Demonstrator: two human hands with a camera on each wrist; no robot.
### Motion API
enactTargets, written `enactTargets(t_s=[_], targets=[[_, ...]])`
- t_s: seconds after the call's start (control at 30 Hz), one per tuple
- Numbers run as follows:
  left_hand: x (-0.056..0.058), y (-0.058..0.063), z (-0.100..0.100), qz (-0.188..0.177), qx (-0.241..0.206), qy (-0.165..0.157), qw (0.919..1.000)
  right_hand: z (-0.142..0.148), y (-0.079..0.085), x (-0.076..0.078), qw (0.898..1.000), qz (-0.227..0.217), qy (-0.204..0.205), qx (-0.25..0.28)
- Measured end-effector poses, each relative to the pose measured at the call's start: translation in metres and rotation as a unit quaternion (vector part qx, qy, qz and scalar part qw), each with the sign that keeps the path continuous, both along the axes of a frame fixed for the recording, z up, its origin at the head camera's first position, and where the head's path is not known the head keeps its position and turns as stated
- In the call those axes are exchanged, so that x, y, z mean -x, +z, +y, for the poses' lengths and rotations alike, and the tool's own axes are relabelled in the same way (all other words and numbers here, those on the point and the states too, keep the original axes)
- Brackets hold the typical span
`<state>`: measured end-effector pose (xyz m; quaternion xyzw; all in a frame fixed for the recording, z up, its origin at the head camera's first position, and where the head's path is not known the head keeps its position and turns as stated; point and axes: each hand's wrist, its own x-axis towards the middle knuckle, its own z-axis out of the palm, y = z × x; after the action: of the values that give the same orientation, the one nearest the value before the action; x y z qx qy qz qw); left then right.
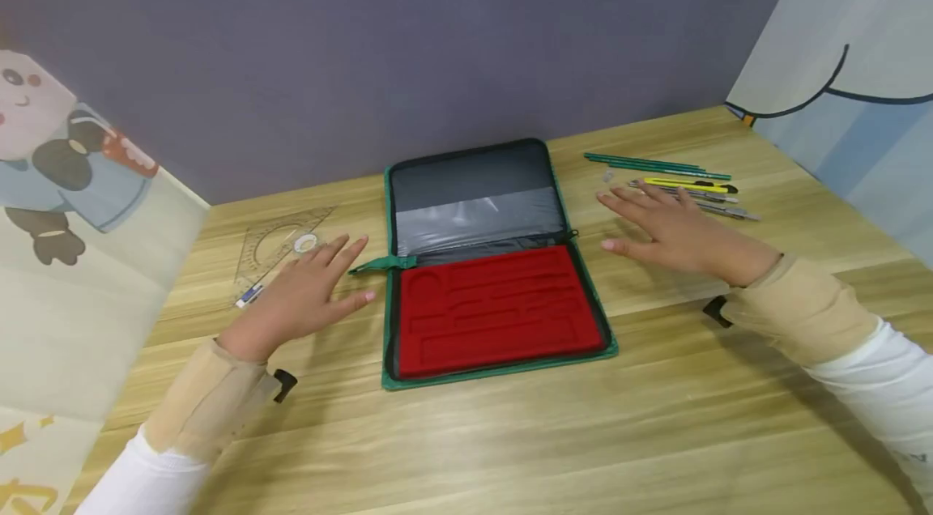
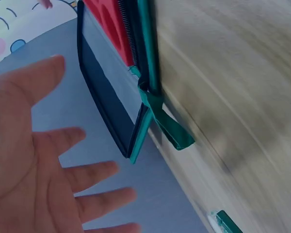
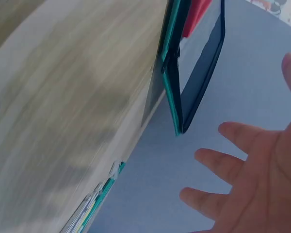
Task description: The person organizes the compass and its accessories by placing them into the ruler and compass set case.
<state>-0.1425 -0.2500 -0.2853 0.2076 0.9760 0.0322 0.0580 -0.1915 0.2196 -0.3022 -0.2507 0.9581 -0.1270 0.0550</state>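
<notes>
Between my hands lies an open green zip case [image 1: 611, 351], its lid leaning back with a clear pocket [image 1: 474, 217]. The red insert [image 1: 503, 312] in its base has shaped hollows with nothing in them. My left hand [image 1: 299, 300] is held palm down with spread fingers, left of the case, near its green strap [image 1: 386, 263]. My right hand [image 1: 678, 236] hovers on the other side, fingers spread, partly covering a yellow cutter knife [image 1: 688, 185] and metal drawing tools [image 1: 729, 211]. In the wrist views, neither the left palm [image 2: 34, 160] nor the right palm [image 3: 266, 179] holds anything.
Left on the wooden table [image 1: 510, 442] lie a clear set square with a protractor scale [image 1: 248, 252], a white ring [image 1: 305, 242] and an eraser [image 1: 249, 295]. Green pencils [image 1: 641, 163] lie at the back right. A grey panel [image 1: 437, 37] stands behind.
</notes>
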Motion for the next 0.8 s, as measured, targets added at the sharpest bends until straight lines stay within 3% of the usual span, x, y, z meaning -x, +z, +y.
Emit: enactTargets(t_s=[0.23, 0.57, 0.8], targets=[[0.006, -0.003, 0.002, -0.007, -0.022, -0.015, 0.9996, 0.016, 0.004, 0.011, 1.000, 0.011, -0.002, 0.004], [0.012, -0.011, 0.009, -0.019, -0.067, 0.015, 0.9975, 0.028, 0.006, 0.023, 0.999, 0.002, -0.033, 0.021], [0.015, -0.019, 0.011, -0.025, -0.082, 0.018, 0.9961, 0.042, -0.001, 0.031, 0.999, 0.021, -0.033, 0.007]])
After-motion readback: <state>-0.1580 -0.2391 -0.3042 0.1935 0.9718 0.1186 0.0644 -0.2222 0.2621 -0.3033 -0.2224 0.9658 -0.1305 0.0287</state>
